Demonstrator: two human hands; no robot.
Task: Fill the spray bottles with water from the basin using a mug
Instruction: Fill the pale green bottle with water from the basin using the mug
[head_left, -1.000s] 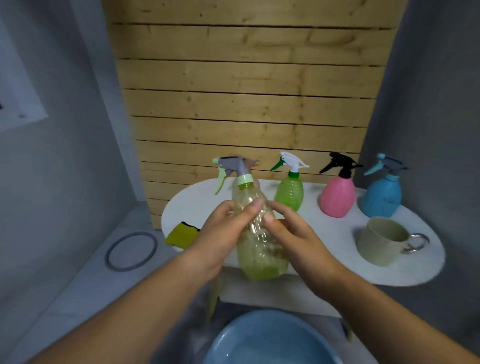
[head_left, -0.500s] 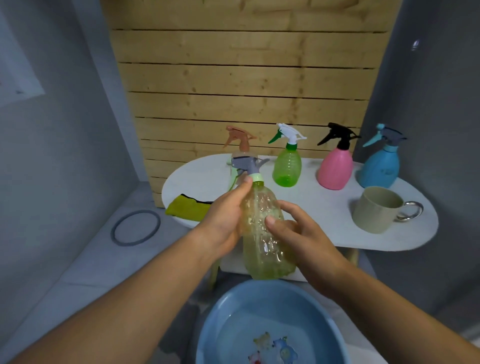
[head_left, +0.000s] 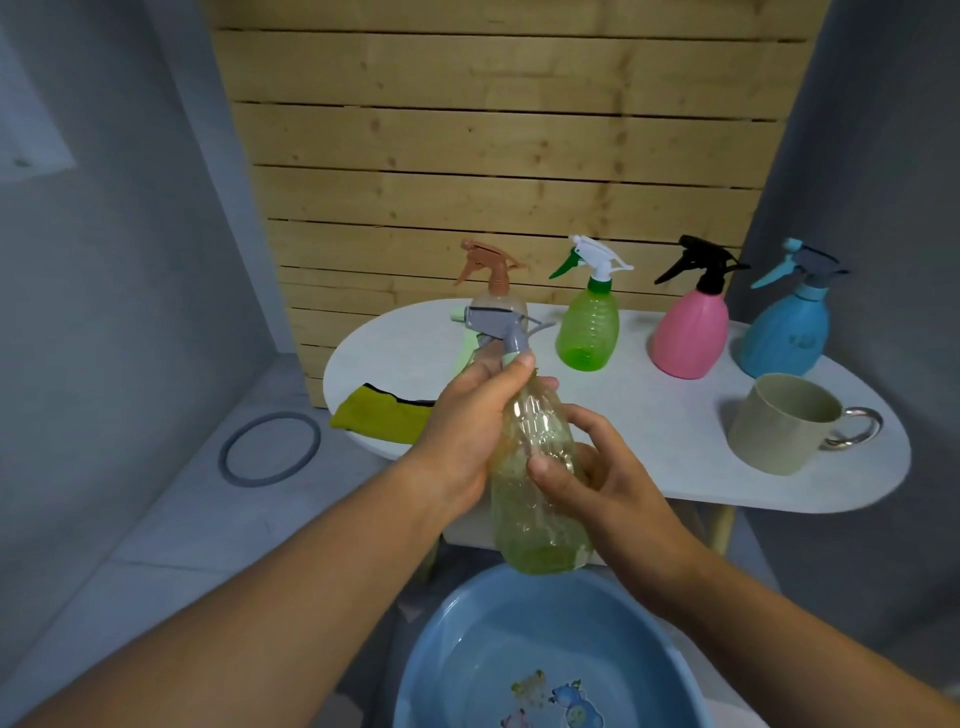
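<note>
Gripping the clear yellow-green ribbed plastic spray bottle (head_left: 537, 525) above the round blue plastic basin (head_left: 441, 634), I see my left hand (head_left: 467, 431) has climbed from the bottle's body to the pale collar under the grey trigger head (head_left: 498, 325). I judge the cap is about to be unscrewed for filling. My left fingers (head_left: 511, 366) curl tight round the neck, and my right hand (head_left: 597, 483) clamps the belly just below them. The beige mug (head_left: 774, 426) waits untouched, well right of my fingers.
</note>
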